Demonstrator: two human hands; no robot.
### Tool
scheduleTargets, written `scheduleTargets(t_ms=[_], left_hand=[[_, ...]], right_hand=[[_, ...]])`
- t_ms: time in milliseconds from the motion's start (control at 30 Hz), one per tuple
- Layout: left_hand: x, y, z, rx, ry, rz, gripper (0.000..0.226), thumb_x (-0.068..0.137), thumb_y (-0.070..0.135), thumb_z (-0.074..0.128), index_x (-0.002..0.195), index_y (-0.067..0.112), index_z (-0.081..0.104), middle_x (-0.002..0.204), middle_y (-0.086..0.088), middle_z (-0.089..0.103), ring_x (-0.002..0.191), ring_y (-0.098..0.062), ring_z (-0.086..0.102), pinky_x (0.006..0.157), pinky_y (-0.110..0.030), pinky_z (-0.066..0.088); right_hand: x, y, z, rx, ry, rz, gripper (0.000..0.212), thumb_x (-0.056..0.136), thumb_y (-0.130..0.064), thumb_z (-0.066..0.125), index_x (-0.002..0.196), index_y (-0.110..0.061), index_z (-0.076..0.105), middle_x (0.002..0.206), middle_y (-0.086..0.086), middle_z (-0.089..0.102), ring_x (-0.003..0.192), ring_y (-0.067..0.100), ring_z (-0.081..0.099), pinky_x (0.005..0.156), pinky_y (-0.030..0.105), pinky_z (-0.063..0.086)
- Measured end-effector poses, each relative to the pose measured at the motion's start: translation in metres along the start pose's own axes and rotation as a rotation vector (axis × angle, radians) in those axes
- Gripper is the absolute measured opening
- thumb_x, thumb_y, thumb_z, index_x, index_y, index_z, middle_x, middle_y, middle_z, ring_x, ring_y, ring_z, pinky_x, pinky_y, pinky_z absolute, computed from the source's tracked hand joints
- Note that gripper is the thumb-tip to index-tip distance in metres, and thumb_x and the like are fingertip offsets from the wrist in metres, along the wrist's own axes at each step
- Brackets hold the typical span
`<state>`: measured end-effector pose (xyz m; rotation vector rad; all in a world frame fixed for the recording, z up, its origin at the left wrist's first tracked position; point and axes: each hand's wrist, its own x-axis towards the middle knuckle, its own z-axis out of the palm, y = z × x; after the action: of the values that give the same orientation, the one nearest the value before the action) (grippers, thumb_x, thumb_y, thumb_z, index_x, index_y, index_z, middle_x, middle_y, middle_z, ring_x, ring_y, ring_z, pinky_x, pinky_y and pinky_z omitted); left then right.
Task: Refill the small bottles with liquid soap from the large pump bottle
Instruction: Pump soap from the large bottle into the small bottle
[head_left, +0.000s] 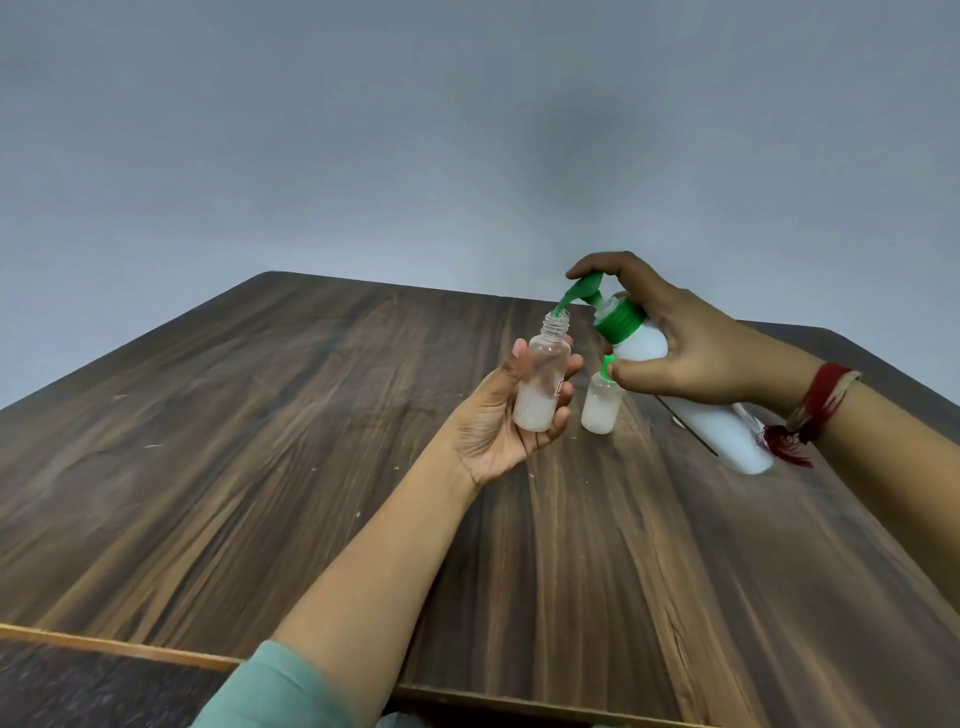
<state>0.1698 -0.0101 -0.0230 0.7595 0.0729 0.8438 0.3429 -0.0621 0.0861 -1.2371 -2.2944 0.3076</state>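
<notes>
Spout tip (559, 312) of large pump bottle (719, 428) sits right at open threaded neck of small bottle (540, 387); can't tell if soap is flowing. L hand (493, 426) holds that small bottle roughly upright, slight tilt, above table (311, 441), not touching it; thumb on its left side, fingers curled round its right side, palm up toward cam; clamped on the bottle. Bottle is clear plastic, no cap, whitish fill in lower part; small red-edged label on its right side, partly hidden by fingers.

R hand (675, 348) wraps pump bottle just below green collar (618, 322); index finger lies over green pump head (584, 288), thumb across white body on near side; grip closed on the bottle. Pump bottle is tilted, top leaning left/far toward the held small bottle, base low at right, close to table; can't tell if base touches the surface, edge is blurred there.

2nd small bottle (601, 408) stands upright on table, between held bottle and pump bottle body, just beside both; green cap (606, 364) on, partly behind R thumb; whitish content up to approx the shoulder.

R wrist has red thread band (815, 405), tassel end hanging; L arm has teal sleeve (275, 691) at near edge. Table is dark wood grain w/ a few pale specks; grey wall (363, 130) behind.
</notes>
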Motion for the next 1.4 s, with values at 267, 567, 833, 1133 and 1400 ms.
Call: scheduleTargets(t_ms=[267,567,833,1133,1400], left_hand=[[0.000,0.001,-0.002,-0.011,-0.006,0.000,0.057,0.048,0.037,0.093,0.096,0.012,0.076,0.095,-0.004,0.071,0.071,-0.011,0.067,0.058,-0.026,0.059],[0.001,0.001,-0.001,-0.031,-0.011,0.010,0.057,0.048,0.036,0.093,0.096,0.012,0.075,0.094,-0.005,0.070,0.069,-0.011,0.067,0.058,-0.026,0.059],[0.000,0.001,0.000,-0.037,-0.007,0.001,0.057,0.047,0.035,0.094,0.095,0.011,0.076,0.094,-0.005,0.071,0.070,-0.011,0.067,0.058,-0.026,0.059],[0.000,0.001,-0.001,-0.032,-0.002,-0.007,0.057,0.048,0.036,0.093,0.096,0.012,0.076,0.095,-0.005,0.070,0.071,-0.012,0.068,0.058,-0.026,0.059],[0.000,0.000,0.001,-0.020,-0.001,0.002,0.058,0.046,0.036,0.094,0.095,0.012,0.076,0.094,-0.004,0.071,0.070,-0.011,0.067,0.057,-0.025,0.059]], right_hand=[[-0.001,-0.002,0.001,-0.014,-0.050,-0.002,0.071,0.069,-0.019,0.059,0.130,-0.045,0.035,0.081,0.001,0.060,0.079,0.031,0.060,0.076,0.054,0.050],[-0.001,0.002,-0.005,-0.009,-0.008,-0.013,0.072,0.071,-0.018,0.062,0.132,-0.044,0.034,0.092,0.003,0.060,0.081,0.028,0.060,0.078,0.053,0.051],[0.000,0.001,-0.005,0.007,-0.008,-0.033,0.071,0.072,-0.017,0.061,0.134,-0.041,0.034,0.086,-0.008,0.057,0.079,0.026,0.059,0.075,0.048,0.052],[0.003,-0.002,-0.014,0.022,0.021,-0.028,0.072,0.069,-0.016,0.060,0.133,-0.038,0.036,0.082,0.003,0.060,0.075,0.022,0.058,0.069,0.038,0.051],[0.001,0.002,-0.003,-0.013,-0.060,-0.021,0.071,0.070,-0.019,0.061,0.130,-0.047,0.034,0.082,-0.002,0.059,0.081,0.028,0.060,0.075,0.050,0.053]])
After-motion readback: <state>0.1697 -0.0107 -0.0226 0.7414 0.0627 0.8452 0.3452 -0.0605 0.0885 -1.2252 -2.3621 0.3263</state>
